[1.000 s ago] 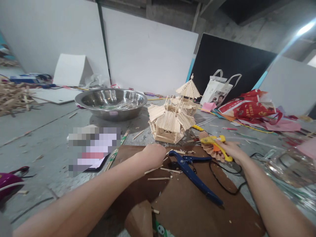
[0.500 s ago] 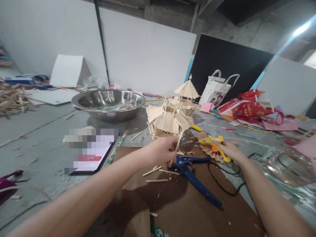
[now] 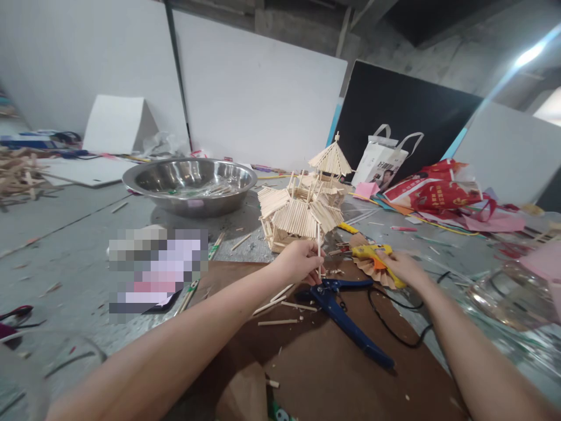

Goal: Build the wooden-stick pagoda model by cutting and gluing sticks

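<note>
Between the fingers of my left hand (image 3: pixel 300 261) is a thin wooden stick (image 3: pixel 319 251), held nearly upright just in front of a pavilion model (image 3: pixel 298 213) built of pale sticks. My right hand (image 3: pixel 405 268) is closed around the handle of a yellow glue gun (image 3: pixel 372 252), which lies over a pleated paper fan (image 3: pixel 380 273). Below my left hand, blue-handled cutters (image 3: pixel 350 324) rest on a brown board (image 3: pixel 333 380). Several cut stick pieces (image 3: pixel 277 322) lie beside the cutters.
A steel basin (image 3: pixel 190 202) stands behind on the left, with a partly blurred phone (image 3: pixel 169 275) nearer me. A black cable (image 3: pixel 381 316) curls by my right wrist. At right are a clear container (image 3: pixel 508 295), a red bag (image 3: pixel 438 190) and a white bag (image 3: pixel 379 161).
My left hand has shifted slightly right and turned, bringing the stick more upright. My right hand's fingers have closed more fully around the glue gun's handle.
</note>
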`<state>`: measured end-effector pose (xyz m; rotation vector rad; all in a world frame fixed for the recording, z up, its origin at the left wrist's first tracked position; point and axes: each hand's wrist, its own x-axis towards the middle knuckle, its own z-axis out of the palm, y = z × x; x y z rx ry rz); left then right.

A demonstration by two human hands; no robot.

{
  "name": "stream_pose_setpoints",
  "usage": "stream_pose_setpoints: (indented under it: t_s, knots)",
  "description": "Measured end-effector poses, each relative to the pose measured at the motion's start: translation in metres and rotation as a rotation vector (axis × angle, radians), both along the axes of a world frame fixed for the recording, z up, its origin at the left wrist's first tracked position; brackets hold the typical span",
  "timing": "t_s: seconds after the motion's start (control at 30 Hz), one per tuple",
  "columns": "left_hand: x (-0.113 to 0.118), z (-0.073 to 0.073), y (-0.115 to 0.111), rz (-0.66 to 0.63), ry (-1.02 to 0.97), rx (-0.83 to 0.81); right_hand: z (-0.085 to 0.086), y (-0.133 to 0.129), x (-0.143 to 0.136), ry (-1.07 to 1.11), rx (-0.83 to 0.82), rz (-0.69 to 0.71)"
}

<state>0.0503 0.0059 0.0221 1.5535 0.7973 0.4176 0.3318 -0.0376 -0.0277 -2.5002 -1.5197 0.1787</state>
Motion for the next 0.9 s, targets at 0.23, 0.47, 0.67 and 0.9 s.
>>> stream_pose_setpoints:
  t_s: [0.23, 0.47, 0.67, 0.9]
  knots:
    - [0.002, -0.003, 0.004, 0.011, 0.0, 0.008, 0.0, 0.0, -0.001, -0.062, -0.037, 0.015]
    - [0.002, -0.003, 0.006, 0.017, 0.004, 0.036, 0.003, -0.002, -0.007, -0.117, -0.066, -0.017]
    - [0.003, -0.005, 0.007, 0.023, -0.004, 0.035, 0.007, -0.004, -0.015, -0.177, -0.091, -0.082]
    - [0.003, -0.007, 0.008, 0.021, -0.009, 0.039, 0.039, -0.014, -0.049, -0.076, 0.25, -0.052]
